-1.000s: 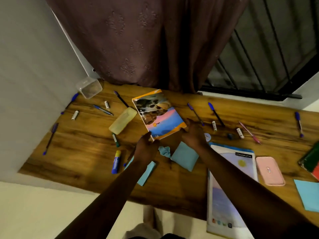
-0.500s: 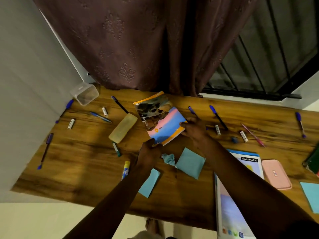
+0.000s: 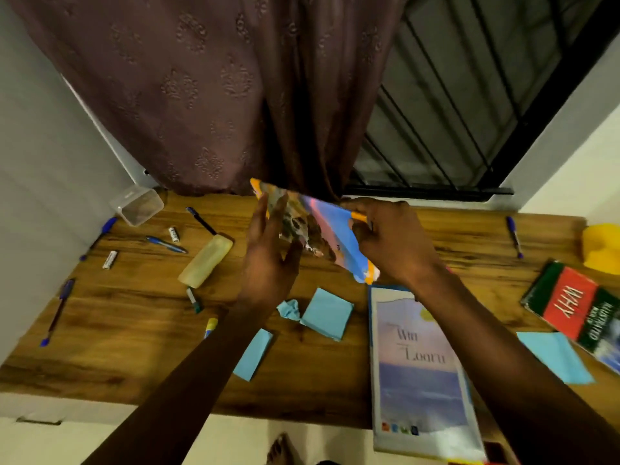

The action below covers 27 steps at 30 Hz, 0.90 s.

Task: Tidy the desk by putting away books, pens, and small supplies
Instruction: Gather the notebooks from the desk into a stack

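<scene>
Head view: a small notebook (image 3: 315,229) with a blue, pink and orange cover is held tilted above the wooden desk (image 3: 134,330), toward twelve o'clock. The left hand (image 3: 268,260) grasps its left edge, thumb across the cover. The right hand (image 3: 389,243) clasps the right edge with curled fingers. A clear plastic container (image 3: 137,205) lies at ten o'clock and a yellowish pencil pouch (image 3: 206,261) at nine. A large notebook (image 3: 419,364) lies at five o'clock. A red and green book (image 3: 577,303) sits at three.
</scene>
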Motion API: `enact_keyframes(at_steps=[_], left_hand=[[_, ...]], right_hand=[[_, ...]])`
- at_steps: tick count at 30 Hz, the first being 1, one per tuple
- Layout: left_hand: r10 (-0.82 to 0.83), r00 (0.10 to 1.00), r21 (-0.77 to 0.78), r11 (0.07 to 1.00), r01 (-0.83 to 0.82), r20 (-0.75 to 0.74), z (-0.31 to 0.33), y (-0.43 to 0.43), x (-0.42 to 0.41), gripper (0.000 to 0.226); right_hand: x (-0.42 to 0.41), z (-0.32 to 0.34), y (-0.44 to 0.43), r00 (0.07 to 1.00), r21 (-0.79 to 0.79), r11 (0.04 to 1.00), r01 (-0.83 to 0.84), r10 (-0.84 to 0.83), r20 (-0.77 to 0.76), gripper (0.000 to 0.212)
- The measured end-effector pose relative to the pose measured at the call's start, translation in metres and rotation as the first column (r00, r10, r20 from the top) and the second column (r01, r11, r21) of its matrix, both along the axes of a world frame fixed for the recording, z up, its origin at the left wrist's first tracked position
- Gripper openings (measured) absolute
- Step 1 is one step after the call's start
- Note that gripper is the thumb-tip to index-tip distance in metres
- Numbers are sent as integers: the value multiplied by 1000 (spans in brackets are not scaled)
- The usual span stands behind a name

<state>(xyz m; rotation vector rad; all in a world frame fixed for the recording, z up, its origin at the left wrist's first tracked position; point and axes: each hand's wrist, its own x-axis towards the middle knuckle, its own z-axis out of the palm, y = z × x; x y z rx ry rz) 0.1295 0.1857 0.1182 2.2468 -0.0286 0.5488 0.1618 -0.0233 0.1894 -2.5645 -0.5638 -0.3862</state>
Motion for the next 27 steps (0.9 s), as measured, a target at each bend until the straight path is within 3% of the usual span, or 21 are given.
enact_keyframes(at_steps=[2,5,7,9,13,16,19,21,24,27], left_hand=[[-62,996,147,988,52,58,15,-16,2,70],[-124,986,271,958,90,112,27,-41,1,49],[-170,975,336,935,114,145,30,-54,-5,39],[-226,963,338,926,166,146,33,-71,-18,29],[-264,958,177,954,242,115,30,-111,-50,23],[-227,974,-120,966,228,21,17,-131,-66,22],[-226,969,-474,867,151,-104,1,-153,-79,20],[-152,951,-613,789,-48,-271,-11,-168,-85,14],[-30,866,-599,734,-319,-499,-37,-183,-89,7],[-22,800,-556,731,-396,-599,-60,-183,-97,8]], right_hand=[[-17,18,-25,998,-63,997,-37,39,41,41],[-39,39,-63,992,-100,992,-73,82,91,36],[-51,46,-86,994,-26,996,-90,91,62,27],[-59,49,-113,997,148,986,-77,77,5,15],[-72,36,-169,974,540,839,65,65,-218,13],[-80,12,-205,929,675,719,166,116,-353,16],[-88,-24,-228,820,739,594,318,220,-529,5],[-95,-54,-232,717,743,526,414,315,-622,13],[-107,-93,-225,640,712,517,475,353,-683,27],[-116,-121,-217,609,687,527,501,350,-712,31]])
